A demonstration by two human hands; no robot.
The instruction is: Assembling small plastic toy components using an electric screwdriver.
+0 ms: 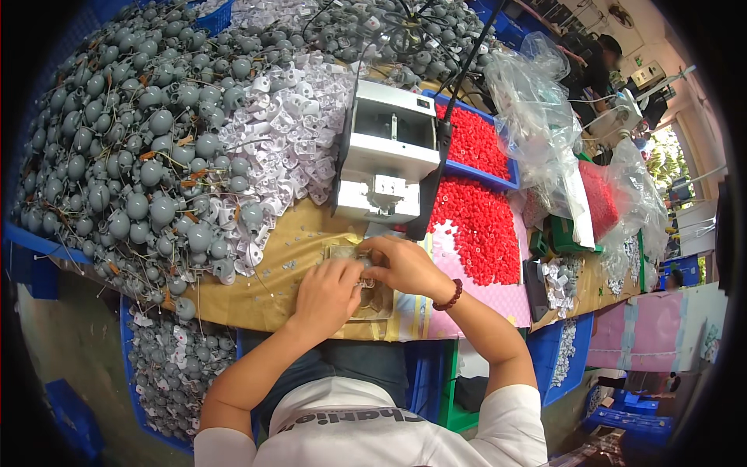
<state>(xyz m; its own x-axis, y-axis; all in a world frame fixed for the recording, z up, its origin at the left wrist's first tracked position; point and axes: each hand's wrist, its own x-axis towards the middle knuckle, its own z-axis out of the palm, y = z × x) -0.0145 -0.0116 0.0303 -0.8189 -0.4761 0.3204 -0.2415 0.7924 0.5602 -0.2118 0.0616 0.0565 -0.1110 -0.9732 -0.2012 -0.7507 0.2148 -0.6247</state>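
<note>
My left hand [325, 294] and my right hand [403, 266] meet at the table's near edge, over a small shallow fixture [375, 314]. The fingers of both hands are bent inward around a small part between them. My hands mostly hide that part, so its kind cannot be told. A beaded bracelet circles my right wrist. Just beyond my fingers stands a white and black bench machine [393, 167] with an open front bay. Small grey scraps [289, 265] lie on the brown table covering [241, 303], left of my left hand.
Grey ball-shaped parts with wires [148, 156] heap up on the left, beside white plastic pieces [299, 117]. Small red parts [478, 233] spread on the right, with more in a blue tray [504, 184]. Clear plastic bags [537, 109] stand beyond. A blue crate [128, 358] sits below the table's left edge.
</note>
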